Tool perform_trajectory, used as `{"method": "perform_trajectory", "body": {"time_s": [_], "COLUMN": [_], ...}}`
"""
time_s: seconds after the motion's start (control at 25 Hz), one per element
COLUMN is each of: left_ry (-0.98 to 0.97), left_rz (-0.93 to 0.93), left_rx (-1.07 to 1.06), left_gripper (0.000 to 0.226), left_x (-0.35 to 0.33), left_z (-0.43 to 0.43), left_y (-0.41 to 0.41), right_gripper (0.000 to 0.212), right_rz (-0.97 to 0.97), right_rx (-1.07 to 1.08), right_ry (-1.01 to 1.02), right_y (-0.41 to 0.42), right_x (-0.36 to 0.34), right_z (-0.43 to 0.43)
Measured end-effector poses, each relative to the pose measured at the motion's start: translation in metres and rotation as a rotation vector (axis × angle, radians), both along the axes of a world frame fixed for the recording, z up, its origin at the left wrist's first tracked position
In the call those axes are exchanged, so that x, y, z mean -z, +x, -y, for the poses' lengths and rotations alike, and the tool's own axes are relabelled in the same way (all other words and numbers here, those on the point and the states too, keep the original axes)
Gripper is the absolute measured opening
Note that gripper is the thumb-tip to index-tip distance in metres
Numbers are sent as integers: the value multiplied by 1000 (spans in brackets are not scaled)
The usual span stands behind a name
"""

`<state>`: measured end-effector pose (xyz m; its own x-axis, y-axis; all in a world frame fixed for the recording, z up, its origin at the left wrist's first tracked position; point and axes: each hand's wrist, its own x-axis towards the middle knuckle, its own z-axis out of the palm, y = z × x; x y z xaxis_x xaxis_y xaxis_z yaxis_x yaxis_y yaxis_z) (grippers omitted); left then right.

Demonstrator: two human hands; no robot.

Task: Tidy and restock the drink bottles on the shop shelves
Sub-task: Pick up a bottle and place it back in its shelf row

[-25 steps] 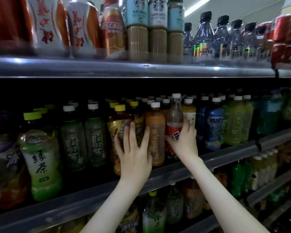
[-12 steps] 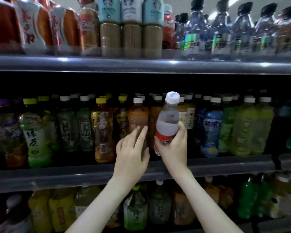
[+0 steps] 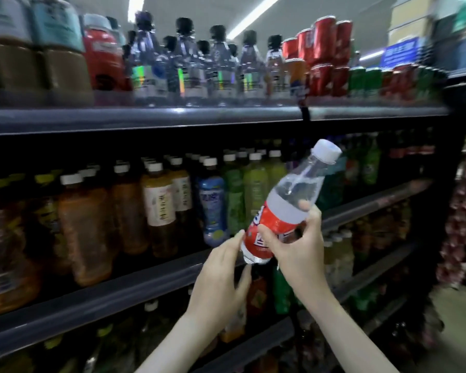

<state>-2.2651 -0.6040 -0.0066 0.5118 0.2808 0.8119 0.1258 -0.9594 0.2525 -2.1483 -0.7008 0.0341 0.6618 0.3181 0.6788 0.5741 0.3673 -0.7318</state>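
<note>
Right hand [image 3: 296, 249] is gripping the red-label bottle [image 3: 280, 208] centre-right of frame, cap tilting toward upper right. Left hand [image 3: 221, 273] is hovering loose-fingered right by its base, lower left.

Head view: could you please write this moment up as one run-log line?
right hand: grips red-label bottle, tilted, cap upper right | left hand: open, fingertips at bottle base | bottle: held in front of middle shelf

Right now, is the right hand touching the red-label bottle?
Touching. The head view shows the right hand with thumb and fingers curled round the red-label bottle.
</note>
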Motion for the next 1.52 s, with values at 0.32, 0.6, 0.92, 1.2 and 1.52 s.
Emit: {"method": "perform_trajectory", "body": {"time_s": [0.32,0.6,0.92,1.2,1.52], "left_ry": [-4,-205,-109,43,88], "left_rz": [-19,19,104,209,196], "left_rx": [-13,-152,-551,-750,-836], "left_gripper": [58,66,90,104,98], "left_x": [2,-12,-31,-32,-22], "left_z": [68,85,17,-29,-34], "left_y": [212,356,477,526,537], "right_gripper": [75,76,80,81,90], "right_rz": [-105,-131,-90,16,192], "right_rx": [105,109,103,96,106], "right_ry": [70,63,177,-92,-388], "right_y": [208,359,488,577,616], "right_x": [14,20,10,-4,-1], "right_z": [100,129,62,-37,-80]}}
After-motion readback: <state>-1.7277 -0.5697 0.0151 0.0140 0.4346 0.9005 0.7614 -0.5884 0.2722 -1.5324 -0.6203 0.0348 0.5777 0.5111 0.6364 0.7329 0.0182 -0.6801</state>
